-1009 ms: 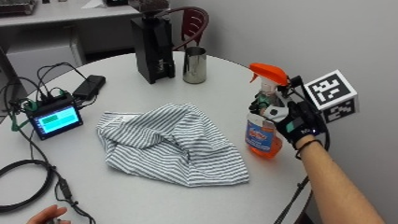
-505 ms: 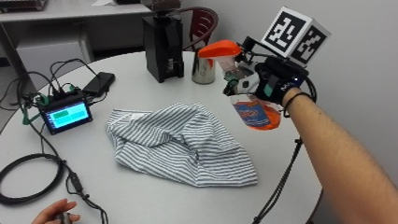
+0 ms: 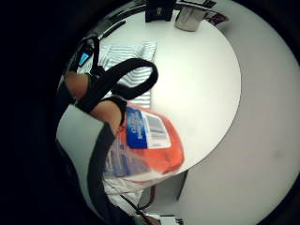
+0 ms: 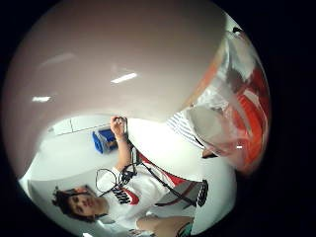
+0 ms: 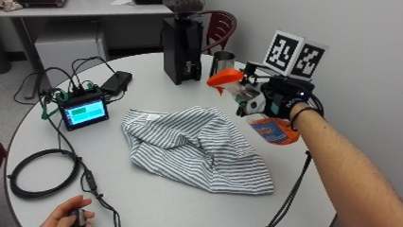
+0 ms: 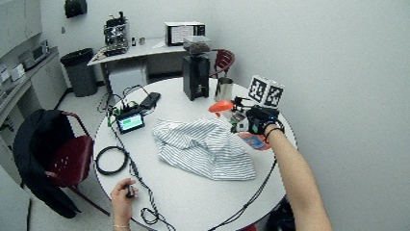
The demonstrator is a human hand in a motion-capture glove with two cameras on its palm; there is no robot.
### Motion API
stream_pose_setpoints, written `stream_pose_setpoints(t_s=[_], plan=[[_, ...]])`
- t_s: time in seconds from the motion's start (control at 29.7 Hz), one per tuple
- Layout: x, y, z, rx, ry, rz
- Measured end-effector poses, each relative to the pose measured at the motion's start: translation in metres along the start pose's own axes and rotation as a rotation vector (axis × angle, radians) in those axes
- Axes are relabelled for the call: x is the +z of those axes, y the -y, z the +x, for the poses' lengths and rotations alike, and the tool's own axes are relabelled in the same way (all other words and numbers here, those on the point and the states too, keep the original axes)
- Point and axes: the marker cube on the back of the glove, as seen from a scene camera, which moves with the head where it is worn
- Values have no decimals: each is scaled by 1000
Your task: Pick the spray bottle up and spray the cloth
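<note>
Striped cloth (image 5: pixel 195 146) lies crumpled mid-counter (image 5: pixel 157 71), to the left of my hand (image 5: pixel 283 100); my fingers are curled round the spray bottle (image 5: pixel 252 106), lifted clear, tilted, orange nozzle aimed left over the cloth; next, I'd say, the trigger.

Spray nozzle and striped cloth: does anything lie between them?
No. In the outside view the right hand holds the spray bottle above the table, orange nozzle facing the striped cloth; only air and bare tabletop lie between.

Spray bottle (image 4: pixel 237 118) close to palm, striped cloth (image 4: pixel 181 126) beside.
</note>
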Motion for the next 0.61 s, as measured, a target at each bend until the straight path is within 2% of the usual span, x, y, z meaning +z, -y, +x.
stream_pose_setpoints(t_s=[0.17,0.44,0.61], plan=[[-20,0,-9,-2,4,39],[38,4,-2,31,-86,-93],[-11,3,-18,21,-140,-37]])
